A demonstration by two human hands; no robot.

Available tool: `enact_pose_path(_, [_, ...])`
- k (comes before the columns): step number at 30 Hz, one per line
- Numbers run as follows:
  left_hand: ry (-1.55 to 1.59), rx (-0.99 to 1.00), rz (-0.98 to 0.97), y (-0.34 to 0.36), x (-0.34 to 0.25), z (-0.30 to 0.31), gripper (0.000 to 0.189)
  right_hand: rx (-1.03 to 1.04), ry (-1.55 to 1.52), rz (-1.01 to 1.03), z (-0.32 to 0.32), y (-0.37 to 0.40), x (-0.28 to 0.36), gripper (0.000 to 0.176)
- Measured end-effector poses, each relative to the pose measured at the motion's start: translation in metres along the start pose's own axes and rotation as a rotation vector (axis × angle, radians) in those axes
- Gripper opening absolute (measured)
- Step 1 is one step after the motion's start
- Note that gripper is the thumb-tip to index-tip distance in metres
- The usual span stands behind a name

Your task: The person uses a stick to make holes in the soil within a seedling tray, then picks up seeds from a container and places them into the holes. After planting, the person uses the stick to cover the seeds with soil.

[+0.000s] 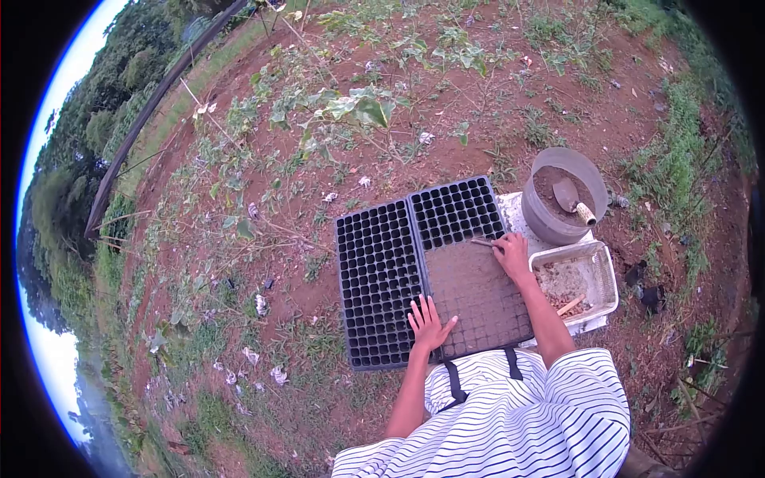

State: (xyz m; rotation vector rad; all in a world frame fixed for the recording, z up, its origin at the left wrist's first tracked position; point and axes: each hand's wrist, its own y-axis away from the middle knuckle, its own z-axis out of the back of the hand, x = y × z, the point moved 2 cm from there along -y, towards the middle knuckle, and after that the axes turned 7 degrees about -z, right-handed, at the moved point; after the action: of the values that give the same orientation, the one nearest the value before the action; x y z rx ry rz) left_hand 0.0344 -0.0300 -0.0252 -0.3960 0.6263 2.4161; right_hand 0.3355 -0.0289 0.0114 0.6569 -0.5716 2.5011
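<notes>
Two black seedling trays lie side by side. The left seedling tray [374, 271] has bare cells, while the right seedling tray [458, 209] shows bare cells at its far end and brown soil [470, 279] over the rest. Cell outlines show through the soil at the near end. My left hand [430, 325] rests with fingers spread at the seam between the trays, near the soil's left edge. My right hand [512, 255] is closed on a thin flat stick [480, 241], which lies along the soil's far border. Its held end is hidden by my fingers.
Right of the trays stands a grey round tub [540, 209] of soil with a hand trowel [566, 195] in it. Nearer me, a white rectangular basin [612, 280] holds some debris and a wooden piece [570, 306]. Leafy plants [362, 107] grow beyond the trays.
</notes>
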Motion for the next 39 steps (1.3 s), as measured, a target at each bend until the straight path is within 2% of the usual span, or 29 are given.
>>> enact_pose_path(5, [0.007,-0.014,-0.005,0.0,0.001,-0.002,0.104,0.112,-0.023,-0.046,0.0,-0.006,0.001,0.011])
enact_pose_path(15, [-0.019,-0.05,-0.013,-0.001,0.001,-0.003,0.105,0.083,-0.043,-0.086,-0.011,-0.042,0.012,0.009])
enact_pose_path(17, [-0.005,-0.03,-0.004,0.0,0.0,-0.001,0.105,0.123,0.023,-0.031,-0.019,-0.047,0.012,0.008])
enact_pose_path(23, [0.006,-0.004,0.01,-0.001,0.0,0.0,0.106,0.145,-0.032,0.01,-0.027,-0.048,0.008,0.006])
enact_pose_path(28, [0.009,0.035,0.022,-0.001,-0.001,0.004,0.106,0.077,-0.031,-0.063,-0.037,-0.046,0.008,0.006])
enact_pose_path(32, [0.009,0.033,0.02,0.0,-0.001,0.004,0.105,0.072,-0.059,0.0,-0.03,-0.038,0.01,0.01])
enact_pose_path(36, [-0.002,0.03,0.011,0.0,-0.002,0.005,0.105,0.041,-0.013,0.095,-0.021,-0.025,0.011,0.005])
enact_pose_path(39, [-0.006,0.021,0.009,0.0,0.0,0.004,0.104,0.096,0.011,0.08,-0.017,-0.019,0.01,0.003])
